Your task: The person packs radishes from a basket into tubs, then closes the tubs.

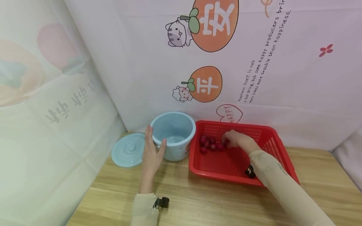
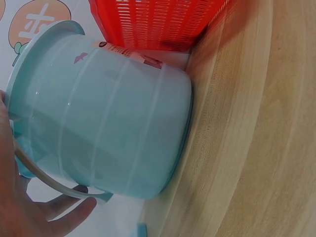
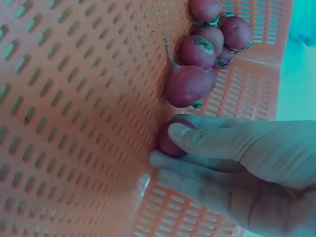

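In the head view my left hand [image 1: 153, 155] rests against the left side of a light blue lidded-type bucket [image 1: 176, 152], fingers spread near its rim. The left wrist view has that hand's fingers beside the bucket's pale carrying handle [image 2: 47, 177]. Inside a red perforated plastic basket [image 1: 220, 177], my right hand [image 1: 237, 140] pinches a small round red radish [image 3: 170, 140] between thumb and fingers, close to the basket wall. Several more radishes [image 3: 188, 86], with thin roots and trimmed green tops, lie bunched beside it.
A round light blue lid [image 1: 128, 150] lies on the wooden table [image 1: 181, 194], left of the bucket. Right of the bucket stands the basket, close beside it. Printed white cloth [image 1: 141, 62] hangs behind and to the left.
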The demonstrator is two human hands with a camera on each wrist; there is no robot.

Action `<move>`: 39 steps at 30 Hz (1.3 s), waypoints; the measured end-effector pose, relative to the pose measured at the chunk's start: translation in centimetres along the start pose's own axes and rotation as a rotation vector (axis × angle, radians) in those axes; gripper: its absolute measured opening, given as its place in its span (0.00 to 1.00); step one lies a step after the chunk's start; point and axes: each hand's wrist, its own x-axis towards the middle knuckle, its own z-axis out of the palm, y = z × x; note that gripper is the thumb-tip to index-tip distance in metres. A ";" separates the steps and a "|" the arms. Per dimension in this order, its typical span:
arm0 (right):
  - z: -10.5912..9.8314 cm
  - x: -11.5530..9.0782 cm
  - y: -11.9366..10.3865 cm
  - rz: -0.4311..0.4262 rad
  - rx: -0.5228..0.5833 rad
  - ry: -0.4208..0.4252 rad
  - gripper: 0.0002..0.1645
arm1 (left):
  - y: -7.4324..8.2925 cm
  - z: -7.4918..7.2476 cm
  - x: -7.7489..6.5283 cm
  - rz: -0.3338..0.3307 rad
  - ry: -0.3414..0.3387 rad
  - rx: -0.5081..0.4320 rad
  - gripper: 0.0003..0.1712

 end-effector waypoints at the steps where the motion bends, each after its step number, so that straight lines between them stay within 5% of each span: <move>1: -0.1 -0.1 0.0 -0.013 0.004 0.006 0.15 | 0.0 0.0 -0.1 -0.001 -0.002 0.000 0.48; 10: -1.0 -0.6 0.6 -0.139 0.165 0.125 0.15 | -0.1 0.1 -0.2 0.003 0.000 0.009 0.48; 14: -1.0 -0.6 1.0 -0.209 0.331 0.150 0.18 | -0.1 0.2 -0.2 -0.006 -0.009 0.011 0.48; 22: -1.9 -0.8 0.4 -0.171 0.740 0.205 0.26 | -0.1 0.2 -0.1 -0.017 -0.004 0.007 0.48; 28: -2.3 -0.9 -0.1 -0.222 1.016 0.190 0.26 | -0.1 0.2 -0.1 -0.025 -0.009 0.013 0.48; 39: -2.8 -1.0 -2.4 -0.298 1.260 0.217 0.30 | -0.1 0.1 -0.1 -0.021 -0.009 0.014 0.49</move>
